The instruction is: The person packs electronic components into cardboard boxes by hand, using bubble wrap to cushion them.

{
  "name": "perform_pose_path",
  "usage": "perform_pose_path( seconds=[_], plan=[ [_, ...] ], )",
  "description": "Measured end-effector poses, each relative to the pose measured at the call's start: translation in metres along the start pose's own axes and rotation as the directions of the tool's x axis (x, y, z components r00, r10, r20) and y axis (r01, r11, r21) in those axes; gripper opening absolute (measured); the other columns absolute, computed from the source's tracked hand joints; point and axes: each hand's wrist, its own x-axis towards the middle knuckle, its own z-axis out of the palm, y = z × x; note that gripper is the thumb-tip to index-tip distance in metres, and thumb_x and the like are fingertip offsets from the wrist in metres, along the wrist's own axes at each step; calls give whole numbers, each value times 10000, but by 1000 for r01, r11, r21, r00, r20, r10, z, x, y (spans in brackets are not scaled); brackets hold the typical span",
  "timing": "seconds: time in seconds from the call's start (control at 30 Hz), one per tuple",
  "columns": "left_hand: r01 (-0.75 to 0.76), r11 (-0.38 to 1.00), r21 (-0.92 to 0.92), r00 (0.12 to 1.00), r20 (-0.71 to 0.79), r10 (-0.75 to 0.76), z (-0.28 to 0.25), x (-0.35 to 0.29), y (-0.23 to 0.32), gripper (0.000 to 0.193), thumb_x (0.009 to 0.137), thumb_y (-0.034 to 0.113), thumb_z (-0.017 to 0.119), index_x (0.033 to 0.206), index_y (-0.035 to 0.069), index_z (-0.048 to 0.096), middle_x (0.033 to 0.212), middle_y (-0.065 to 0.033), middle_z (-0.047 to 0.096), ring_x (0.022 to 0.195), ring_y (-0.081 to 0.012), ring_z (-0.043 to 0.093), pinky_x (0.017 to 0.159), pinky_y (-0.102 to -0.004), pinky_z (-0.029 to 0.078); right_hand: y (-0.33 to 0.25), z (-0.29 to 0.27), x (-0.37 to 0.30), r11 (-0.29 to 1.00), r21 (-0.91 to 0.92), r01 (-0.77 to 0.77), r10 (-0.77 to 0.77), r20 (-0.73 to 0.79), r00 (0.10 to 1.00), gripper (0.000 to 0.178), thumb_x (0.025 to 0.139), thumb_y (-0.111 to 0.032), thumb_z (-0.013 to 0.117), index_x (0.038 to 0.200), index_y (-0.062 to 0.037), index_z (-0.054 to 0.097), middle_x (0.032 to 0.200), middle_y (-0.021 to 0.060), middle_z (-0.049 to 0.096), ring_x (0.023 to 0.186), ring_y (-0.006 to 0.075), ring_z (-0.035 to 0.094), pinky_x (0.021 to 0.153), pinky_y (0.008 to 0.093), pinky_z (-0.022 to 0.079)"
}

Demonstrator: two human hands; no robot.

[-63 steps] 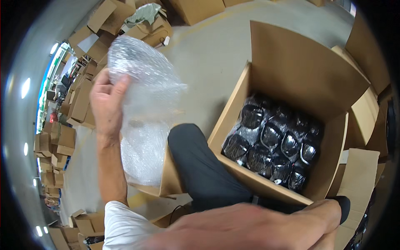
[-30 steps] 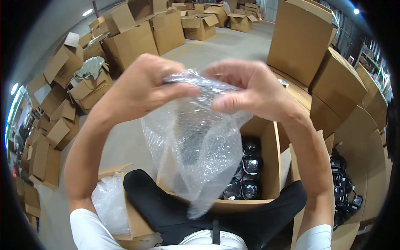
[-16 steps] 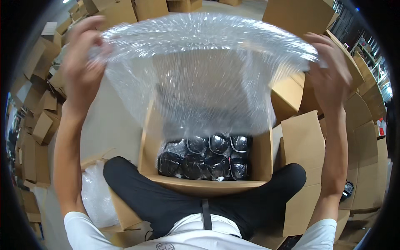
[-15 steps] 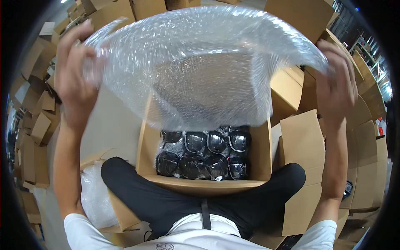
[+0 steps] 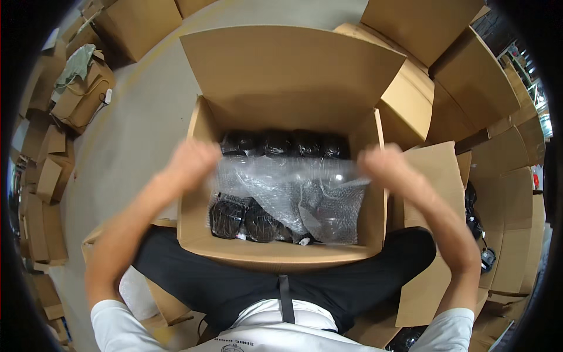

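A sheet of clear bubble wrap (image 5: 275,185) stretches between my two hands, low over an open cardboard box (image 5: 281,255). My left hand (image 5: 196,161) is closed on one end of the sheet near the box's left wall. At the right wall, my right hand (image 5: 384,161) grips the other end. Both hands are slightly blurred. Under and around the sheet lie several black rounded items in clear plastic (image 5: 227,218), set in rows. The sheet covers the middle and right front of them, and its near edge is crumpled and folded.
The box stands between my legs, its far flap (image 5: 287,64) raised. To the left, an open carton holds more bubble wrap (image 5: 138,299). Flattened cardboard (image 5: 431,234) lies at the right. More cartons (image 5: 88,88) stand around on the grey floor (image 5: 146,111).
Both hands have come down and closer together, bringing the bubble wrap from high above the box to low inside it. The far flap now shows.
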Motion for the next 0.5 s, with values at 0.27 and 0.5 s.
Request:
perform_pose_path(
  seconds=[0.27,0.5],
  plan=[
    [70,947,315,684,-706,184,-129,7,25,191,735,67,697,695,5,521,795,-129,602,883,-276,660,900,-419,526,-15,-91,-41,991,-113,70,-133,-853,504,77,779,-36,676,842,-24,634,896,158,656,798,304,683,671,412,569],
    [-147,989,28,873,473,117,40,-19,43,78,804,131,649,815,78,705,867,-101,695,882,-248,708,789,-421,550,-51,80,9,963,74,258,-238,-208,949,69,791,-107,645,756,-62,685,854,133,688,803,275,716,655,402,576]
  ],
)
